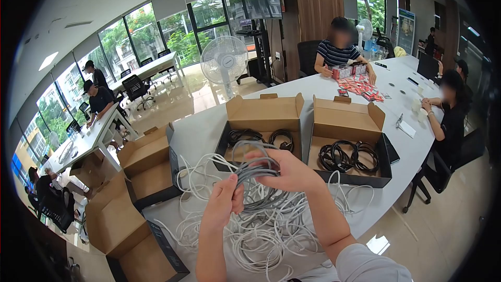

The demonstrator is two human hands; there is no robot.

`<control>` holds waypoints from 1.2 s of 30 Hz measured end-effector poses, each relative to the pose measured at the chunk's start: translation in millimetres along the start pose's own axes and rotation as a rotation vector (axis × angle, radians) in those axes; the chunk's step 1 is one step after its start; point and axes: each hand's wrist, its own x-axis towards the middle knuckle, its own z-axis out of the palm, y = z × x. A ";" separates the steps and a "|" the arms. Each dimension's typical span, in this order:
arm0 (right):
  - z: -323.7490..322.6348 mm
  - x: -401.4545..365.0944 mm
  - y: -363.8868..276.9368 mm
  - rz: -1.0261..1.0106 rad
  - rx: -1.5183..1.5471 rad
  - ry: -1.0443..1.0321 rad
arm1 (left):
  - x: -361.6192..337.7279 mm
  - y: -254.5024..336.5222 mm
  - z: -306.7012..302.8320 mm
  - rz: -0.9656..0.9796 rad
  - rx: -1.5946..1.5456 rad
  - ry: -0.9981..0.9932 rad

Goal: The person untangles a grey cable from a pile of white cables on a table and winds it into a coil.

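Observation:
A looped grey cable (254, 169) is held up between my two hands, over the table. My left hand (223, 199) closes on the lower left of the loops, thumb on top. My right hand (286, 169) wraps round their right side, with fingers curled over the strands. Beneath both hands spreads a tangled heap of white and light grey cables (261, 243). Just beyond, an open cardboard box (263, 110) holds black cables (282, 138), partly hidden by the grey loops. A second open box (347, 116) to its right contains coiled black cables (348, 156).
Two more open boxes, one nearer (112, 214) and one farther (146, 154), stand on the left. Across the white table (292, 86), a person (339, 49) sits by red packets (360, 86). Another person (450, 107) sits at right. A fan (224, 62) stands behind.

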 end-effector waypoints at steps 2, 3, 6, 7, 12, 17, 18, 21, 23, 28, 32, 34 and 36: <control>0.3 -1.0 -1.7 0.016 -0.157 -0.003 | 0.0 0.5 -2.5 -0.016 -0.001 -0.022; 2.1 -1.3 -3.3 0.031 -0.161 0.008 | -0.1 0.7 -2.3 -0.019 -0.002 -0.011; 5.7 -1.4 -2.5 0.112 -0.121 0.026 | 0.1 2.6 -2.1 -0.035 -0.010 0.020; 6.9 -1.6 -1.7 0.146 -0.098 0.030 | 0.6 2.6 -1.9 -0.044 -0.018 0.023; 7.7 -1.2 -3.0 0.039 -0.302 0.124 | 4.3 -1.8 -1.6 -0.028 0.053 0.047; 15.3 -2.2 -8.8 0.041 -0.345 0.205 | 4.0 -0.7 -2.6 -0.025 0.212 0.043; 16.9 -1.8 -8.9 0.029 -0.362 0.208 | 3.6 -0.3 -1.9 -0.012 0.211 0.044; 18.7 0.9 -3.7 -0.042 -0.422 0.182 | 2.7 -0.5 -2.4 0.013 0.137 0.036; 18.7 4.4 2.5 -0.095 -0.425 0.155 | 2.8 0.0 -6.8 0.016 -0.001 0.010; 15.8 9.1 11.5 -0.131 -0.359 0.070 | 3.2 1.1 -6.4 -0.013 -0.153 0.000; 6.6 7.0 11.3 -0.070 -0.401 0.029 | 2.1 -0.5 2.0 0.016 -0.156 0.015; 4.5 5.7 9.8 -0.041 -0.434 0.036 | 6.2 -5.4 6.4 0.141 -0.043 0.089; 7.7 5.3 14.6 -0.097 -0.410 0.103 | 12.3 -12.2 2.6 0.303 0.164 0.199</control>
